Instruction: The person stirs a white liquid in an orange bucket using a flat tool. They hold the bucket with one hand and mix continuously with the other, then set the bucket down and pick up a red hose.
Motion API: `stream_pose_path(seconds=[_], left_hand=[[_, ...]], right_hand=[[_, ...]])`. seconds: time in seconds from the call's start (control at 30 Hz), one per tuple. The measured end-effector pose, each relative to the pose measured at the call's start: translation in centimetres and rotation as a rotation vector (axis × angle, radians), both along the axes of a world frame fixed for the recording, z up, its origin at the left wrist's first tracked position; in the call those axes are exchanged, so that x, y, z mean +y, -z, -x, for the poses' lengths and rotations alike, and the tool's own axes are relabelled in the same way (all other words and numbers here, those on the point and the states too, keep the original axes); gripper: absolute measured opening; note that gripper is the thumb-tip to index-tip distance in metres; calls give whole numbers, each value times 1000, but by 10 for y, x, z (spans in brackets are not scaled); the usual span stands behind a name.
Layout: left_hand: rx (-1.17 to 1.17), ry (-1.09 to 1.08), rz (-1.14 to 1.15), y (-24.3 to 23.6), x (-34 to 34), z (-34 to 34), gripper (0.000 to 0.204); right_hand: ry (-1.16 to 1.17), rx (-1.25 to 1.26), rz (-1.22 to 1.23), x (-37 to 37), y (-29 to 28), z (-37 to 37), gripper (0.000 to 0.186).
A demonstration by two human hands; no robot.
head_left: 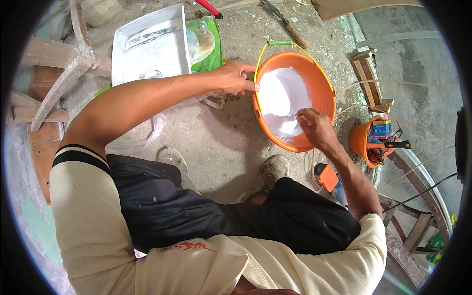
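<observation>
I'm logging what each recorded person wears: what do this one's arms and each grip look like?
The left sleeve is short and cream, ending in black-striped trim; the right sleeve is short and cream too. Below, the left arm and right arm are bare. The left grip and right grip are ungloved hands; no watch shows at either wrist.
</observation>
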State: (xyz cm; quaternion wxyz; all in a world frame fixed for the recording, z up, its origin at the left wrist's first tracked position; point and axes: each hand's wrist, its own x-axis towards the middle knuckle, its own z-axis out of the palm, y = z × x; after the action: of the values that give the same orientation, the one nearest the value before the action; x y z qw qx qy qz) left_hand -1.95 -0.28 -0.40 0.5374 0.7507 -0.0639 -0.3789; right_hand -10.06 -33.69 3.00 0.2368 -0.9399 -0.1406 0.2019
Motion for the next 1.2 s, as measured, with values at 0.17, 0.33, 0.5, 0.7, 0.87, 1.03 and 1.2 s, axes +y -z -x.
stream_pose_path(seconds=[0.17, 0.33, 0.5, 0.7, 0.87, 1.03, 1.2], left_hand=[[-1, 50, -24, -1, -2, -3, 71], [-7, -12, 10, 4, -3, -2, 74], [8, 9, 22, 1, -5, -3, 75], [7, 15, -12, 1, -2, 0, 71], [8, 54, -2, 3, 0, -4, 71], [3, 18, -36, 2, -3, -2, 69], [-6, 26, 0, 5, -1, -2, 72]], right_hand=[[76, 93, -176, 30, 4, -7, 21], [58, -159, -346, 10, 35, -55, 20], [-92, -275, -13, -19, 15, -46, 17], [-129, -100, -69, 8, 6, 9, 18], [122, 70, -243, 32, 10, -19, 23], [6, -248, -197, 7, 27, -52, 20], [-126, -268, 16, -9, 11, -30, 18]])
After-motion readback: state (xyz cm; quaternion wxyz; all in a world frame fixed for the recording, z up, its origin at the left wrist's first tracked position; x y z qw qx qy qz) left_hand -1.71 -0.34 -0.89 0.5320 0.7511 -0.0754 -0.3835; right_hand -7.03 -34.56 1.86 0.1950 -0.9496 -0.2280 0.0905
